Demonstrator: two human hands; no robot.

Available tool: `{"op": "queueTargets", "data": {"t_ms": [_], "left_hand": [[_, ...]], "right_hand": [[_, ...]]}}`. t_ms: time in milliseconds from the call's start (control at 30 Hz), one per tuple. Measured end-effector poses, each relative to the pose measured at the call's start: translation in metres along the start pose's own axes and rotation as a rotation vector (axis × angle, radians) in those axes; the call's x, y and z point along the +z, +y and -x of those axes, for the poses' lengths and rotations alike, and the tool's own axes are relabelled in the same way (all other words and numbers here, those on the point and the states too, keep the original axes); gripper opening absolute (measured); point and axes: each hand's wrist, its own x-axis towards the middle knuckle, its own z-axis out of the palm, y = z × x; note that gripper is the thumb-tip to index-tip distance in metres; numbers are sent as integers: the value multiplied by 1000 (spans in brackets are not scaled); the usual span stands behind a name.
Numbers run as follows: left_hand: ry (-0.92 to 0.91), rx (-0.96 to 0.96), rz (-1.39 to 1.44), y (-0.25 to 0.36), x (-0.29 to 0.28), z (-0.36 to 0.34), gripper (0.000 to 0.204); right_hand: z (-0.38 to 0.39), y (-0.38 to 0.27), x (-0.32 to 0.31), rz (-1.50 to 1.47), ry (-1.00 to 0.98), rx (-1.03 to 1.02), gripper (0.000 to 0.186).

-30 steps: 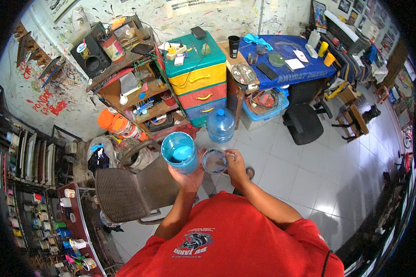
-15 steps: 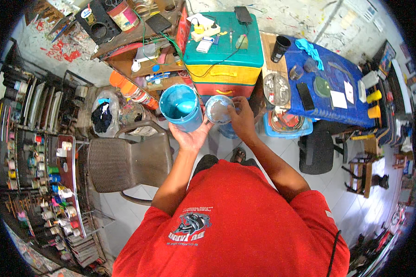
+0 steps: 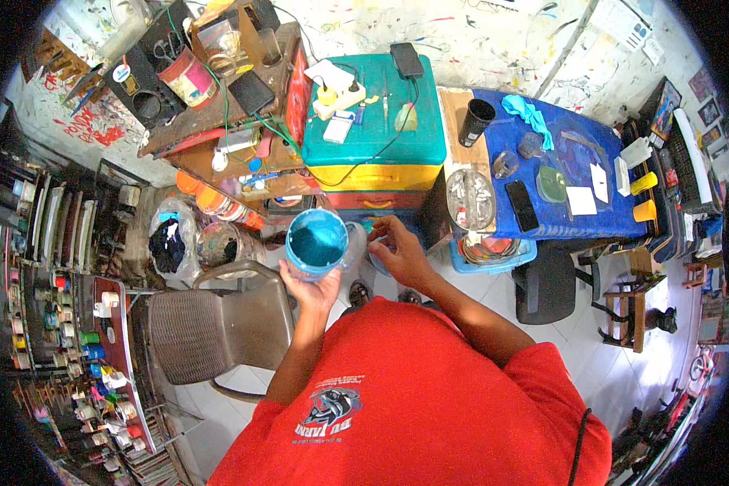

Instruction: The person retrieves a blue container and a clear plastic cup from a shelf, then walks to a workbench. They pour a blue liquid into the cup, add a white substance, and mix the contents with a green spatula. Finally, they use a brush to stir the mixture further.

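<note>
A blue-smeared tub (image 3: 317,243) with blue paint inside rests in my left hand (image 3: 314,287), which supports it from below and from its near side. Against the tub's right side stands a translucent round lid (image 3: 354,246), tilted on edge, seemingly held by the fingers of my left hand. Just right of that lid is my right hand (image 3: 398,249), its fingers bent and apart, with nothing visible between them. Part of a blue container on the floor shows beneath my right hand.
A brown woven chair (image 3: 188,330) stands to the left. Ahead is a drawer cabinet (image 3: 417,154) with a green top, holding a power strip (image 3: 340,98). A blue-covered table (image 3: 502,162) bears a phone (image 3: 522,204) and a black cup (image 3: 476,121). Orange-lidded bottles (image 3: 206,198) lie left.
My right hand has come away from the lid, which now sits upright beside the tub. The tub and both hands are lower in view, and the view has shifted.
</note>
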Motion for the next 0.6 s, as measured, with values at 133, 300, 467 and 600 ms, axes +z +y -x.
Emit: {"op": "queueTargets", "data": {"t_ms": [133, 300, 467, 600], "left_hand": [[92, 44, 6, 28, -12, 2, 69], [102, 88, -129, 57, -8, 5, 67], [151, 147, -212, 85, -24, 20, 65], [173, 100, -218, 106, -43, 22, 69]], "right_hand": [[-67, 19, -40, 276, 96, -14, 29], [-200, 118, -136, 890, 331, -36, 58], [-257, 129, -127, 814, 385, 157, 68], [-271, 120, -119, 715, 292, 270, 65]]}}
